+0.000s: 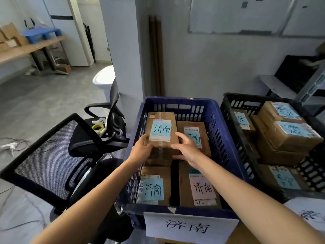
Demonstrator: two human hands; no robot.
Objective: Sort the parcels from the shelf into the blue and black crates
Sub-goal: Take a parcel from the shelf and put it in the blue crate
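Four parcels show in the blue crate [219, 127], and each carries a handwritten note reading 济南. The note is blue on three and pink on the near-right parcel [184, 182], which also has "512" written on the white label below it. The same 济南 stands large on the white sign [190, 226] fixed to the crate's near wall.

Both hands are on the far-left parcel [158, 118]. The left hand [141, 150] curls its fingers round the near-left corner. The right hand [187, 148] grips the right edge, thumb on top and fingers wrapped at the near side. I cannot tell whether that parcel rests on something or is held up, since the hands hide its lower edge.

The printed shipping labels are too small to read. In the black crate [255, 98] just to the right, the parcels wear blue notes with blurred writing. Its own sign [309, 213] is cut off at the frame's edge.
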